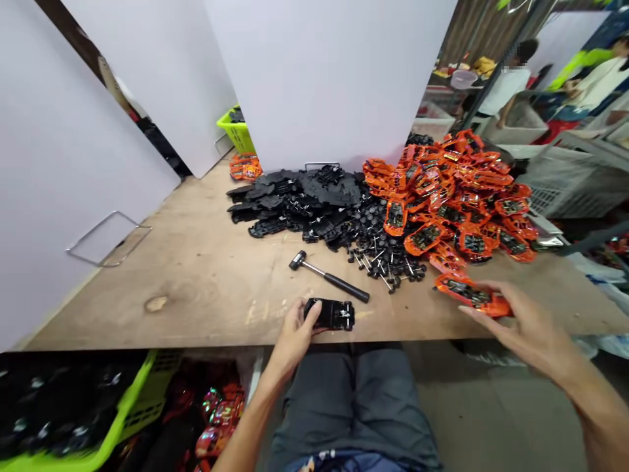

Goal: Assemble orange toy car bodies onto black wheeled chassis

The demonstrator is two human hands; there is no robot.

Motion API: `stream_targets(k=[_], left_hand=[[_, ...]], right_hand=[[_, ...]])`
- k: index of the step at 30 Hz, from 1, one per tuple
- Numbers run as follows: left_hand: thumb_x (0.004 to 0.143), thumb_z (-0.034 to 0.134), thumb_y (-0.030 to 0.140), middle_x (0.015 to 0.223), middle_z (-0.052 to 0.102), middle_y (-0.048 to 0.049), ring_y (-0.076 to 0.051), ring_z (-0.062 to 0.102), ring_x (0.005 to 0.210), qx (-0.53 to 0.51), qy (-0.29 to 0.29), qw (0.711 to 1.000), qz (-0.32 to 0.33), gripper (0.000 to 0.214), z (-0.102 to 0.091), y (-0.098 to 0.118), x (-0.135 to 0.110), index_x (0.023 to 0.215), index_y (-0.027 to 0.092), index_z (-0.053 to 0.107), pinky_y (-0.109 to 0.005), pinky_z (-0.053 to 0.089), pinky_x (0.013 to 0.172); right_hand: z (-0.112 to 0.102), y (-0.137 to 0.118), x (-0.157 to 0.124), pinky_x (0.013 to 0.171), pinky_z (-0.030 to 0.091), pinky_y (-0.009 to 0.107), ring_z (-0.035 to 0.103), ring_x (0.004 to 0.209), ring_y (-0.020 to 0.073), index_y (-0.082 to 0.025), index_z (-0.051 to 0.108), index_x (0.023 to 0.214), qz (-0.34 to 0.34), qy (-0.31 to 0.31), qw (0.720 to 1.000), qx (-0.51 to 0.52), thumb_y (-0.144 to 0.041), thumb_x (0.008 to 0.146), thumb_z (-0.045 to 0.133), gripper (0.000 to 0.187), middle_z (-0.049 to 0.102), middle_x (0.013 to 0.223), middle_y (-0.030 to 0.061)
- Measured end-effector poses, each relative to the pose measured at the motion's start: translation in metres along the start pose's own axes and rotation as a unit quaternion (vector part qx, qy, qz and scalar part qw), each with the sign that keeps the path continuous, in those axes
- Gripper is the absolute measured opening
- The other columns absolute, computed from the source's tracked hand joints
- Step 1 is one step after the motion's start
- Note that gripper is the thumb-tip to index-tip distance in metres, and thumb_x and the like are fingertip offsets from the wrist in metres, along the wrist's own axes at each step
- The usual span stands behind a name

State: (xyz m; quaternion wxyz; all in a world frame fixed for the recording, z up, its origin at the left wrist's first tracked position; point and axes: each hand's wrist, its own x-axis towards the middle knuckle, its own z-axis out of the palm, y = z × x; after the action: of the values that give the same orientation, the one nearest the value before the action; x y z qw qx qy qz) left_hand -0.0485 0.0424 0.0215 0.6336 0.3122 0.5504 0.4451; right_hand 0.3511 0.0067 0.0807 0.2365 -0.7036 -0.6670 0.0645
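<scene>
My left hand [299, 322] is closed on a black toy car chassis [330, 314] at the front edge of the table, its underside up and small wheels at its right end. Farther right, my right hand [521, 318] grips an orange toy car body [469, 294] with its hollow inside facing up. Between the chassis and the parts behind it lies a hammer [328, 276] with a black grip. Wheel axles [378, 246] are heaped beyond the hammer. Black chassis parts [304, 196] are piled at the back, and orange car bodies [457, 196] at the right.
White panels [324, 78] stand along the back and left of the wooden table [196, 282]. A wire handle [111, 239] juts from the left panel. Below left is a green basket [128, 400] of black parts. Two people [506, 85] are at the far right among crates.
</scene>
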Motion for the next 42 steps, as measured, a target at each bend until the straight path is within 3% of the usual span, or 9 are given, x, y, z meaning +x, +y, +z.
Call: stream_targets(k=[4, 7, 9, 15, 21, 24, 28, 35, 42], left_hand=[[0.065, 0.087, 0.066, 0.094, 0.064, -0.0008, -0.019, 0.067, 0.092, 0.015, -0.005, 1.000, 0.005, 0.064, -0.002, 0.000, 0.002, 0.093, 0.018, 0.056, -0.032, 0.066, 0.076], [0.064, 0.088, 0.065, 0.098, 0.065, -0.0016, -0.020, 0.068, 0.095, 0.007, -0.005, 1.000, 0.004, 0.064, 0.004, -0.003, 0.004, 0.096, 0.018, 0.058, -0.030, 0.066, 0.076], [0.064, 0.090, 0.063, 0.102, 0.065, -0.0021, -0.021, 0.068, 0.098, -0.010, -0.012, 1.000, 0.002, 0.064, 0.010, -0.005, 0.005, 0.097, 0.018, 0.059, -0.031, 0.066, 0.077], [0.064, 0.090, 0.063, 0.093, 0.067, -0.0011, -0.022, 0.072, 0.090, -0.018, -0.049, 0.999, -0.006, 0.062, 0.027, -0.010, 0.013, 0.091, 0.019, 0.056, -0.032, 0.067, 0.074], [0.064, 0.090, 0.062, 0.095, 0.068, -0.0002, -0.021, 0.072, 0.092, -0.002, -0.033, 0.999, -0.030, 0.063, 0.023, -0.009, 0.012, 0.098, 0.021, 0.057, -0.031, 0.067, 0.078], [0.060, 0.092, 0.062, 0.093, 0.067, -0.0001, -0.021, 0.071, 0.092, -0.016, 0.002, 1.000, -0.017, 0.064, 0.022, -0.009, 0.003, 0.096, 0.020, 0.060, -0.032, 0.067, 0.076], [0.061, 0.091, 0.064, 0.089, 0.065, -0.0005, -0.022, 0.070, 0.089, -0.016, 0.026, 1.000, 0.003, 0.064, 0.014, -0.008, -0.004, 0.096, 0.018, 0.062, -0.035, 0.068, 0.071], [0.061, 0.094, 0.059, 0.104, 0.074, -0.0071, -0.025, 0.073, 0.098, -0.056, 0.067, 0.996, -0.011, 0.067, -0.032, 0.011, -0.014, 0.104, 0.017, 0.065, -0.039, 0.068, 0.081], [0.066, 0.092, 0.058, 0.100, 0.073, -0.0059, -0.023, 0.072, 0.094, -0.059, 0.061, 0.996, 0.009, 0.058, -0.041, 0.016, -0.012, 0.096, 0.016, 0.065, -0.038, 0.068, 0.080]], right_hand=[[-0.026, -0.021, 0.027, 0.084, 0.059, 0.041, 0.073, 0.098, 0.0301, -0.025, 0.063, 0.126, -0.088, -0.144, 0.986, 0.010, -0.051, 0.088, 0.069, 0.047, 0.075, 0.118, 0.0118], [-0.013, -0.020, 0.048, 0.081, 0.059, 0.038, 0.073, 0.087, 0.0256, -0.023, 0.063, 0.122, -0.028, -0.180, 0.980, 0.076, -0.045, 0.083, 0.076, 0.047, 0.077, 0.102, 0.0062], [0.003, -0.012, 0.056, 0.084, 0.059, 0.037, 0.073, 0.090, 0.0242, -0.023, 0.063, 0.123, 0.053, -0.137, 0.969, 0.201, -0.044, 0.077, 0.083, 0.055, 0.077, 0.100, 0.0038], [0.062, 0.014, 0.071, 0.092, 0.060, 0.036, 0.073, 0.097, 0.0205, -0.024, 0.063, 0.109, 0.221, 0.090, 0.833, 0.500, -0.050, 0.078, 0.076, 0.042, 0.077, 0.106, 0.0031], [0.044, 0.009, 0.078, 0.081, 0.066, 0.044, 0.076, 0.093, 0.0266, -0.025, 0.066, 0.101, 0.205, 0.122, 0.792, 0.563, -0.067, 0.089, 0.050, 0.047, 0.077, 0.099, 0.0074], [0.043, -0.040, 0.060, 0.091, 0.065, 0.044, 0.075, 0.103, 0.0275, -0.024, 0.071, 0.116, 0.128, 0.032, 0.827, 0.547, -0.057, 0.090, 0.065, 0.043, 0.077, 0.110, 0.0072], [0.067, -0.099, 0.020, 0.116, 0.050, 0.050, 0.060, 0.136, 0.0292, -0.028, 0.052, 0.154, -0.156, -0.130, 0.943, 0.262, -0.039, 0.099, 0.066, 0.058, 0.063, 0.147, 0.0102], [0.103, -0.085, -0.013, 0.106, 0.059, 0.050, 0.065, 0.129, 0.0303, -0.026, 0.046, 0.155, -0.269, -0.133, 0.950, 0.090, -0.037, 0.103, 0.061, 0.056, 0.065, 0.142, 0.0147], [0.137, -0.119, 0.041, 0.103, 0.060, 0.053, 0.067, 0.121, 0.0294, -0.022, 0.055, 0.149, -0.299, -0.082, 0.946, 0.089, -0.039, 0.106, 0.056, 0.046, 0.070, 0.133, 0.0150]])
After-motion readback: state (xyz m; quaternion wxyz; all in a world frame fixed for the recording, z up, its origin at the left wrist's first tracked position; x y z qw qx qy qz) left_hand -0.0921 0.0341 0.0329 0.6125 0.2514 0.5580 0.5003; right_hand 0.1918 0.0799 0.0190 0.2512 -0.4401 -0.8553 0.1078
